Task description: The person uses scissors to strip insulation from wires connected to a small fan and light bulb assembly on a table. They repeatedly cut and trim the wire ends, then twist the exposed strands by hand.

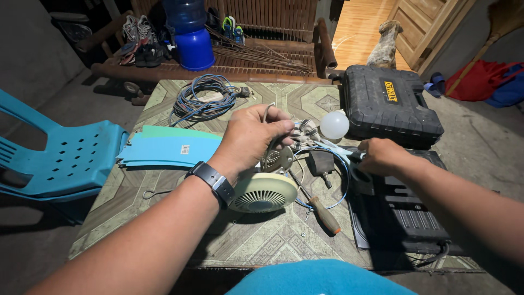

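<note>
Nearest the camera, a patterned grey-green tabletop (256, 246) was seen, with a black hard plastic tool case (390, 104) at its far right. Below the left hand (254, 136), a round cream plastic fan grille (263, 192) lay beside a wooden-handled screwdriver (326, 214). Thin grey wires (268, 112) were pinched between the left fingers, rising just above the grip. The right hand (382, 155) was closed on a small dark tool (356, 158). Wires would best be kept taut and steady.
</note>
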